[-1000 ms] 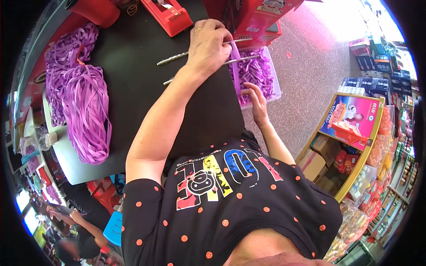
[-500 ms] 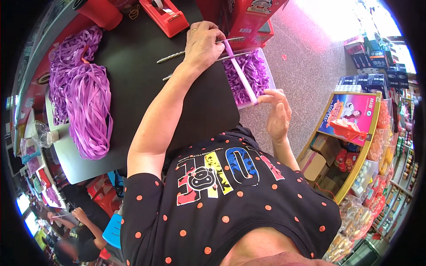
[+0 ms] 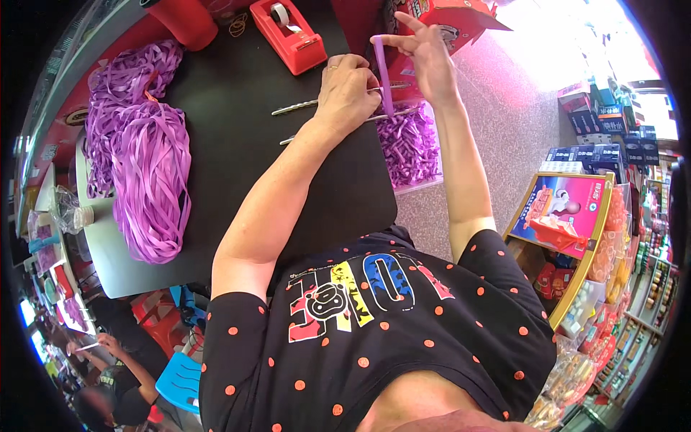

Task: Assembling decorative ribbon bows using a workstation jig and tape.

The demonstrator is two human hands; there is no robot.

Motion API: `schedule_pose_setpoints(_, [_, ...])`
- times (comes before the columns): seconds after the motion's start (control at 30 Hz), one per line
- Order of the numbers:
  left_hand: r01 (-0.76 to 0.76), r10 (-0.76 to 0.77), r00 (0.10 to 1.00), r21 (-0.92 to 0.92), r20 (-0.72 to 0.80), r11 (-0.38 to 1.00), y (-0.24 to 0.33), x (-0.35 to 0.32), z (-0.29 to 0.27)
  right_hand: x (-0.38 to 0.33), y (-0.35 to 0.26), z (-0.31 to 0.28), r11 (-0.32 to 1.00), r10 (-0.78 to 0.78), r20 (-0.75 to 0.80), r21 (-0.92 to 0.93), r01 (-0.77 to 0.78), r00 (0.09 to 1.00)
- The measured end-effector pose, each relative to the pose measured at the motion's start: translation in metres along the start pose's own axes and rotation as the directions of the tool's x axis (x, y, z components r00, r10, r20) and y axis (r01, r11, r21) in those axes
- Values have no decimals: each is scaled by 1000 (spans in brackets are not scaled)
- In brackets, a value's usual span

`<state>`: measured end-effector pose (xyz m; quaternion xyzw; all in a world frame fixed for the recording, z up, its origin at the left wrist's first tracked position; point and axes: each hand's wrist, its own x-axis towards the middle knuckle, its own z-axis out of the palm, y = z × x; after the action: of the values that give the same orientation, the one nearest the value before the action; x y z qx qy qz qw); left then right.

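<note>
Two thin metal rods [image 3: 294,108], slightly apart, lie over the black table's right edge. My left hand [image 3: 349,86] is closed around the upper rod, its fingers curled down; their tips are hidden. A flat purple ribbon [image 3: 383,75] crosses the rods just beyond those fingers. Its upper end is at the fingertips of my right hand [image 3: 428,65], which is raised past the rods with other fingers spread. Below the rod tips, a clear plastic box [image 3: 421,185] holds many short purple ribbon pieces [image 3: 409,147].
Large bundles of purple ribbon [image 3: 151,180] lie on the table's left side [image 3: 237,180]. A red tape dispenser [image 3: 291,36] stands at the back, beside a red cylinder [image 3: 183,21]. Red boxes [image 3: 461,18] rise behind my right hand. A display case [image 3: 561,216] stands at right.
My right hand has swung up and away from below the box to beyond the rods, carrying the ribbon end over. My left hand stays at the rods. The whole view has shifted slightly.
</note>
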<state>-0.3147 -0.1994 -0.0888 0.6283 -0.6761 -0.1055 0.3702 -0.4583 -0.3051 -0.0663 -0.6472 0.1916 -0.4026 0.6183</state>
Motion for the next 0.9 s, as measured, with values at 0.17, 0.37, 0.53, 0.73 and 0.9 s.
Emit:
schedule_pose_setpoints(0.17, [0, -1, 1000, -16, -27, 1000, 1, 2, 3, -14, 64, -19, 980, 172, -81, -87, -179, 982])
schedule_pose_setpoints(0.37, [-3, 3, 999, -17, -36, 1000, 0, 2, 6, -88, 86, -6, 949, 293, -211, -50, -310, 932])
schedule_pose_setpoints(0.53, [-24, 15, 996, -109, -84, 994, -3, 5, 2, -134, 38, 34, 951, 150, -343, -207, -231, 927])
schedule_pose_setpoints(0.73, [188, -279, 958, -589, -66, 786, 13, 14, -18, -136, -10, 54, 841, 181, -347, -430, -328, 920])
schedule_pose_setpoints(0.9, [589, -418, 764, -795, 492, 142, 50, -6, -31, -130, -18, 51, 842, 264, -370, -361, -400, 891])
